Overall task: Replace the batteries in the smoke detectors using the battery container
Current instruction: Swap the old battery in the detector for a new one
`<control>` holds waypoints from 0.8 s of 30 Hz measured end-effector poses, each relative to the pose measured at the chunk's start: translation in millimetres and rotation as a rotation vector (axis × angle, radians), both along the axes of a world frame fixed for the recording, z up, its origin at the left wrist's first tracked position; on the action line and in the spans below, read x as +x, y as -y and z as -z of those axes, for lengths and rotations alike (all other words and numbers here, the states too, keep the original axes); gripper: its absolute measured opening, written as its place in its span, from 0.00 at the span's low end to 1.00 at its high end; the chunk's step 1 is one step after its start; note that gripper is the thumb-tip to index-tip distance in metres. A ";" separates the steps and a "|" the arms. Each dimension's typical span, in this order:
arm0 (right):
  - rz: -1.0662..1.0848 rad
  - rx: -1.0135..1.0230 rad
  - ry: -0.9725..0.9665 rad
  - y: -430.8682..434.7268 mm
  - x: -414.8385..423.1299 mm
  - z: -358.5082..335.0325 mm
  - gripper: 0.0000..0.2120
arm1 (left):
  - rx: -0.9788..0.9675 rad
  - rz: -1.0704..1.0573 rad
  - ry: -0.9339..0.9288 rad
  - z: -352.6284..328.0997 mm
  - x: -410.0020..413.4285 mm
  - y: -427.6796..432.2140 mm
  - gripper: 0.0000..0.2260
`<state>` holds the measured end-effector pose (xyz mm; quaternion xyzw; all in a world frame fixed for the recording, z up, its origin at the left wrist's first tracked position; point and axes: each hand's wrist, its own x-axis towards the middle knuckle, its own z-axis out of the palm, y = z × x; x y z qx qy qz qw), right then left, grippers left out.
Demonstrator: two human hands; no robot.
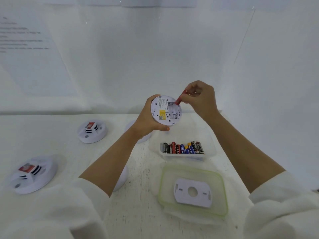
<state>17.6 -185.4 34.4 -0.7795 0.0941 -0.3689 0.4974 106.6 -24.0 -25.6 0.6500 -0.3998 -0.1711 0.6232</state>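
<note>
The battery container (212,149) sits below the right hand (198,99). The left hand (147,119) curls round the rim of the smoke detector (165,110), which is probably light, rigid plastic. The right fingers pinch the upper end of a red battery (180,98), which looks small, smooth and easy to let slip.

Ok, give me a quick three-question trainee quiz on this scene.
1. True or false: the right hand pinches a red battery at the open back of the smoke detector.
2. What lies on the green-rimmed lid? A a battery; B a white mounting plate; C a screwdriver.
3. Fill in: the ____ hand holds the smoke detector.
Key: 1 true; 2 B; 3 left hand.
</note>
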 end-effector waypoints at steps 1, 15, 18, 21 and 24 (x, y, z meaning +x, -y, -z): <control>-0.039 -0.047 -0.007 -5.6 -3.4 1.4 0.09 | -0.007 0.002 -0.002 -1.7 -2.9 -0.5 0.45; -0.139 -0.752 0.238 -24.2 -31.3 25.9 0.03 | -0.058 -0.010 0.013 -15.1 -24.5 -14.7 0.46; -0.147 -0.885 0.234 -25.0 -33.3 31.5 0.04 | -0.066 -0.027 0.024 -14.0 -24.7 -17.2 0.45; -0.166 -0.900 0.192 -25.3 -34.1 35.2 0.07 | -0.063 -0.021 0.041 -15.4 -24.1 -20.2 0.45; -0.168 -0.710 0.103 -26.6 -34.0 31.1 0.09 | -0.059 -0.010 0.026 -16.1 -25.3 -21.1 0.44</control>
